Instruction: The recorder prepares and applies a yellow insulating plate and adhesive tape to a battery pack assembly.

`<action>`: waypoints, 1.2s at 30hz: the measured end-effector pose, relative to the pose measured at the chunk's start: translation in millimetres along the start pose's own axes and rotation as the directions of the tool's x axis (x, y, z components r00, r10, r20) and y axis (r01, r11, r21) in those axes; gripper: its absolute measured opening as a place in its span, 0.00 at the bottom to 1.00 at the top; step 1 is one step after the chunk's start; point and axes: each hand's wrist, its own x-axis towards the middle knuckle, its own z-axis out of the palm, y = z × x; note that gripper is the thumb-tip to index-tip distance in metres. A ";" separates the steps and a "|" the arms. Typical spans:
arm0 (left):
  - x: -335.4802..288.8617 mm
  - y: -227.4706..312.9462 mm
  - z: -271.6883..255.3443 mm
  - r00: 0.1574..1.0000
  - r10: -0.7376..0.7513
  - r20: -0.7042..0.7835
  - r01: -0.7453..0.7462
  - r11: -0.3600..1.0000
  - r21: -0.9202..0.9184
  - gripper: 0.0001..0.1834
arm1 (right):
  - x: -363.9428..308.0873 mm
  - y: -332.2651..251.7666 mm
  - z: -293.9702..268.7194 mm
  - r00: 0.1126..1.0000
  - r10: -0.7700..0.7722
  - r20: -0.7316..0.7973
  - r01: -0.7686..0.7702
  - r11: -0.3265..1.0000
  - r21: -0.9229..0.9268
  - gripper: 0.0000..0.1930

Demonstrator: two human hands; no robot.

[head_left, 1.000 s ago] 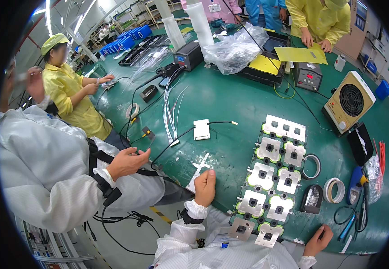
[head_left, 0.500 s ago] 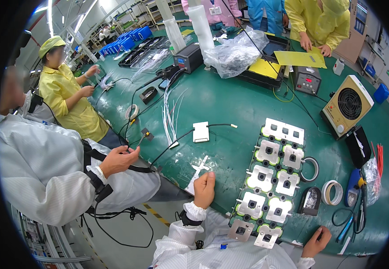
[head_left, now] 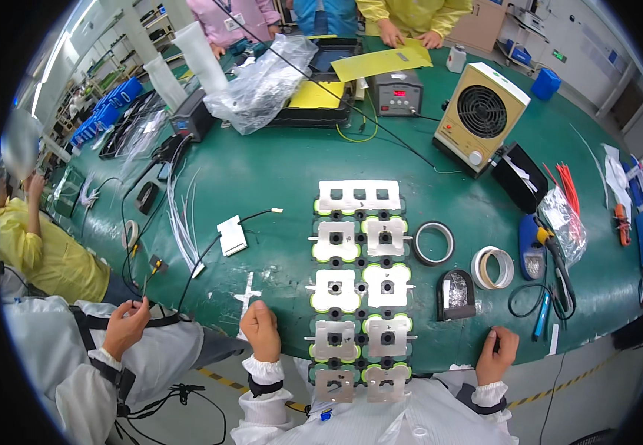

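Note:
Between my hands lies a battery pack, its cells ringed in bright green and topped by silver metal plates in two columns. One long plate spans its far end, and its near end reaches the table edge close to my body. My left hand rests at the table edge left of the pack, fingers curled and nothing seen in them. To the right of the pack, my right hand is likewise closed at the edge, with no object showing. A black tape dispenser-like piece sits just beyond my right hand.
Rolls of tape, a blue heat gun-like tool and a beige fan unit stand on the right. White wires and a white module lie left. A co-worker's hand is near the left edge.
My view has turned to the right, so the pack now appears straight ahead and more upright. Both my hands stay closed at the table edge, and the pack shows no handling.

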 end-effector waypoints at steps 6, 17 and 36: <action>-0.4 -2.9 2.5 1.000 0.015 0.004 -0.016 1.000 0.021 0.26 | -0.2 2.0 -3.8 1.000 -0.013 0.000 0.013 1.000 -0.006 0.03; -4.3 2.1 1.6 1.000 -0.006 0.003 0.006 0.998 0.055 0.27 | 3.2 -4.1 -9.0 0.999 0.016 0.038 -0.016 1.000 0.002 0.04; 6.1 2.3 4.1 0.999 0.033 -0.008 -0.032 0.990 0.141 0.27 | 6.6 3.5 -4.1 0.999 -0.020 0.032 0.021 1.000 -0.009 0.04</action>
